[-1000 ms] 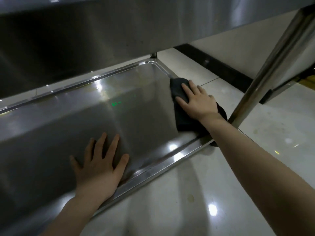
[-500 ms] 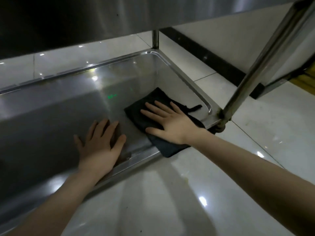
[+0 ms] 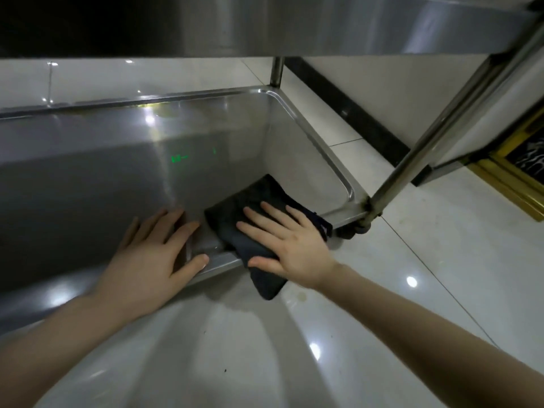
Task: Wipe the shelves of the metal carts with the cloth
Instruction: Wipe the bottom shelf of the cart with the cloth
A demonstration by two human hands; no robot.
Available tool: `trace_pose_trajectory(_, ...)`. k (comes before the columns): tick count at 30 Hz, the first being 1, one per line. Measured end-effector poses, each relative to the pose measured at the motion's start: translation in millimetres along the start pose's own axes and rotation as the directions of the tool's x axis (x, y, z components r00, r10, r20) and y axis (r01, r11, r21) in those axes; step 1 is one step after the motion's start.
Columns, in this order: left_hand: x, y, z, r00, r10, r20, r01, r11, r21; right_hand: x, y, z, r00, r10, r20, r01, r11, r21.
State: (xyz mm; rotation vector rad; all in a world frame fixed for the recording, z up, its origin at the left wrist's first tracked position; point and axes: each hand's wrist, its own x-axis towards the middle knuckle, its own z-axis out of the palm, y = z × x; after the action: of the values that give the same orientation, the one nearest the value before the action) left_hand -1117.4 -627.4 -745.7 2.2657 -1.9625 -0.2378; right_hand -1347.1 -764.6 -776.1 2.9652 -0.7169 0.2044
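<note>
The right hand (image 3: 290, 245) lies flat, fingers spread, its grip open and pressing down on the dark cloth (image 3: 253, 228) at centre frame. The cloth sits on the lower shelf (image 3: 117, 178) near its front right corner (one end droops over the front rim). Left of it, the left hand (image 3: 150, 260) rests open-palmed on the shelf. An upright post (image 3: 435, 136) rises at right above the tiled floor (image 3: 426, 275).

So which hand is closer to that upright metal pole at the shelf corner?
Right. The right hand presses the cloth just beside the pole; the left hand rests flat farther along the shelf.
</note>
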Motion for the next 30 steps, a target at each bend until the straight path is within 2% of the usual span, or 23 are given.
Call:
trace_pose_trajectory(2,-7.6,-4.7,-1.9,0.998,0.051,0.028,-0.051,0.998,0.023,-12.3,30.5,-1.6,0.998,-0.065,0.002,0.065,0.997,-0.05)
trace_pose_trajectory(6,-28.7,-34.9,-3.7,0.989,0.145,0.043,-0.148,0.986,0.075,-55.8,91.2,-5.5,0.99,0.142,0.012,-0.142,0.989,-0.041)
trace_pose_trajectory(11,-58.4,-73.7,6.2,0.96,0.28,-0.021,-0.273,0.947,0.168,-56.3,90.8,-6.2,0.964,0.234,0.128,-0.223,0.97,-0.098)
trace_pose_trajectory(14,-61.3,-74.0,8.6,0.961,0.271,-0.059,-0.255,0.947,0.197,-36.9,53.8,-9.8,0.982,0.161,0.098,-0.155,0.986,-0.069)
trace_pose_trajectory(18,-64.6,-67.6,13.1,0.967,0.238,-0.096,-0.213,0.953,0.215,1.7,-21.8,2.1,0.998,-0.05,-0.049,0.047,0.997,-0.056)
trace_pose_trajectory(20,-66.2,-69.1,10.9,0.964,0.25,-0.084,-0.229,0.951,0.208,9.3,-28.2,2.6,0.992,-0.11,-0.066,0.108,0.993,-0.043)
trace_pose_trajectory(22,-70.1,-77.9,7.7,0.957,0.283,-0.062,-0.266,0.943,0.201,-2.9,-2.3,-1.9,0.991,-0.124,-0.039,0.123,0.992,-0.039)
trace_pose_trajectory(24,-83.2,-96.3,8.6,0.957,0.284,-0.067,-0.27,0.948,0.166,-25.0,38.7,-7.2,0.999,-0.035,-0.024,0.035,0.999,-0.025)
trace_pose_trajectory(26,-104.5,-119.2,15.5,0.96,0.25,-0.125,-0.237,0.965,0.108,-41.3,72.8,-13.2,0.992,0.121,0.035,-0.121,0.993,-0.016)
trace_pose_trajectory(28,-123.7,-134.3,22.1,0.962,0.198,-0.189,-0.191,0.98,0.058,-45.1,74.7,-10.4,0.966,0.234,0.108,-0.233,0.972,-0.03)
trace_pose_trajectory(30,-130.2,-135.8,25.7,0.957,0.168,-0.237,-0.163,0.986,0.04,-41.3,56.9,-4.3,0.959,0.276,0.067,-0.275,0.961,-0.018)
